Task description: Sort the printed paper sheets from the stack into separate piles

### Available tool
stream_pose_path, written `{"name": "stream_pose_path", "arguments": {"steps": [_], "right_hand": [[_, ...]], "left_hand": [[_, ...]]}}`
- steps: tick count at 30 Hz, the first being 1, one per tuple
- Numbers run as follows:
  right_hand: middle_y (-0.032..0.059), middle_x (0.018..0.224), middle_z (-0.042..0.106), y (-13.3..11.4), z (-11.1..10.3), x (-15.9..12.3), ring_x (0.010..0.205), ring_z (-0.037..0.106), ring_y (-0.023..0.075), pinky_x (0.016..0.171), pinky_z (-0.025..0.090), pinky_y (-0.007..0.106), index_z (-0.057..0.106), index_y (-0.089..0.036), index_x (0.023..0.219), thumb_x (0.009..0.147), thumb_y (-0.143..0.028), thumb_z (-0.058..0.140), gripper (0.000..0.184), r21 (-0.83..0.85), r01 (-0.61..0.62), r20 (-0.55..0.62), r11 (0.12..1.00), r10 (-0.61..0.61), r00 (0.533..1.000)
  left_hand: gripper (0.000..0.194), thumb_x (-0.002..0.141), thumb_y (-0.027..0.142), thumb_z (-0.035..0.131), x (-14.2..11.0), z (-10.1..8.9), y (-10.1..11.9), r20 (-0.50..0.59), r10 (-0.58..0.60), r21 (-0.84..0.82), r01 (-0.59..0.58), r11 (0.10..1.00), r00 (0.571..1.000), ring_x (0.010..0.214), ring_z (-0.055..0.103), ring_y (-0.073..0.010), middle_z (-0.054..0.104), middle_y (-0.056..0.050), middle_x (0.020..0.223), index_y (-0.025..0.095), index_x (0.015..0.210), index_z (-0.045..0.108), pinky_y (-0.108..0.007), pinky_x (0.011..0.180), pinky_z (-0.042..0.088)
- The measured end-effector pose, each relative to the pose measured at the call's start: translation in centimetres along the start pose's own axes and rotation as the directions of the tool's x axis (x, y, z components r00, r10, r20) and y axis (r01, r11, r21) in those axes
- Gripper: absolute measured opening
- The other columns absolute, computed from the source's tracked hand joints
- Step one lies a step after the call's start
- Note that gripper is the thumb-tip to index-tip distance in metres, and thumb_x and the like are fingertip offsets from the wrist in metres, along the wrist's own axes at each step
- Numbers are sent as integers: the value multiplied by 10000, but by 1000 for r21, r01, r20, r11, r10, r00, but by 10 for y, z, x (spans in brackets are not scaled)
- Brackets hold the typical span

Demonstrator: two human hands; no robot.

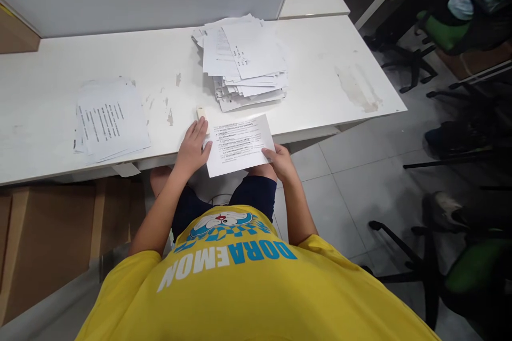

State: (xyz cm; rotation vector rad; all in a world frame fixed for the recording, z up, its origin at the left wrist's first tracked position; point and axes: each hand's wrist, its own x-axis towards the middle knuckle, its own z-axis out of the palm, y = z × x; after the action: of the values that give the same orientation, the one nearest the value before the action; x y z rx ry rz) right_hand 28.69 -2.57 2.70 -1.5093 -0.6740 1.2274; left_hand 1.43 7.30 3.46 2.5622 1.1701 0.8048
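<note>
The right grip [281, 160] pinches a printed sheet [239, 145] by its edge; the left grip [192, 146], thumb spread, rests over a pale block [200, 113] on the table [168, 53].

Desk [316, 64] bright on my feed, soft shadow beside paper stack [260, 53]. Print on sheet [240, 146] kinda mushy. Right side dim, chairs [476, 272] murky. Wide-lens stretch near edges.

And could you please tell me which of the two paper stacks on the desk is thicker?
The big stack just beyond the sheet in the right hand; many layered edges show, while the left stack lies low.
</note>
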Motion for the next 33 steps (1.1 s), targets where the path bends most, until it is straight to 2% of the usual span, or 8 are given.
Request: {"name": "stream_pose_path", "arguments": {"steps": [7, 16, 20, 23, 26, 28, 30, 33], "right_hand": [[69, 898, 746, 1, -2, -3, 871, 677, 259, 844, 521, 407, 696, -164, 928, 642, -422, 734, 387, 2, 12, 14, 1000, -12, 1000], [40, 837, 704, -9, -6, -13, 824, 642, 241, 764, 515, 374, 694, -172, 856, 713, -414, 653, 284, -248, 129, -80, 960, -153, 985], [17, 795, 663, -37, -21, -12, 816, 624, 223, 727, 520, 345, 677, -189, 834, 732, -374, 643, 214, -300, 265, -159, 916, -322, 933], [8, 826, 627, -72, -22, 6, 822, 609, 202, 670, 533, 315, 628, -219, 888, 756, -343, 589, 186, -163, 370, -312, 915, -404, 860], [24, 953, 628, -104, -4, 37, 861, 595, 171, 687, 556, 304, 569, -218, 983, 737, -257, 542, 251, 104, 429, -380, 897, -363, 851], [37, 1041, 635, -119, 15, 60, 940, 600, 164, 795, 570, 326, 539, -220, 1012, 725, -197, 520, 289, 239, 444, -338, 864, -355, 872], [37, 1107, 634, -129, 36, 81, 1037, 611, 166, 906, 549, 344, 529, -245, 1002, 748, -157, 487, 271, 287, 428, -260, 857, -360, 896], [30, 1106, 627, -139, 59, 106, 1106, 633, 162, 946, 524, 329, 520, -254, 937, 823, -121, 412, 205, 291, 325, -162, 900, -288, 944]], "left_hand": [[597, 969, 387, 378, -1, 3, 2, 39, -15, 44, 13, 999, 999, 1492, 229, -307, 347, -155, 1569, 120, 1501, 331, -521, 1204, 267], [572, 987, 411, 339, 1, 5, 11, 12, -78, 24, 78, 997, 997, 1465, 313, -259, 370, -104, 1567, 157, 1499, 357, -459, 1224, 257], [581, 995, 453, 317, 1, 2, 20, -39, -128, -3, 128, 992, 991, 1464, 315, -259, 342, -94, 1582, 197, 1517, 332, -448, 1205, 295], [591, 994, 491, 328, -12, -10, 23, -61, -114, -20, 113, 993, 992, 1486, 262, -263, 226, -78, 1628, 258, 1535, 285, -453, 1165, 351], [565, 997, 474, 347, -39, -29, 15, -96, -117, 17, 119, 993, 988, 1495, 230, -276, 216, -86, 1631, 268, 1522, 315, -492, 1175, 323], [540, 999, 462, 354, -61, -44, 3, -147, -163, 68, 175, 982, 976, 1497, 222, -286, 264, -94, 1615, 265, 1501, 361, -528, 1189, 288], [536, 995, 475, 360, -83, -60, -10, -209, -227, 114, 254, 961, 951, 1500, 205, -302, 286, -99, 1605, 262, 1487, 389, -564, 1196, 259], [545, 996, 500, 355, -114, -82, -25, -290, -313, 144, 365, 920, 904, 1498, 197, -327, 279, -76, 1610, 252, 1479, 403, -575, 1213, 228]]}}
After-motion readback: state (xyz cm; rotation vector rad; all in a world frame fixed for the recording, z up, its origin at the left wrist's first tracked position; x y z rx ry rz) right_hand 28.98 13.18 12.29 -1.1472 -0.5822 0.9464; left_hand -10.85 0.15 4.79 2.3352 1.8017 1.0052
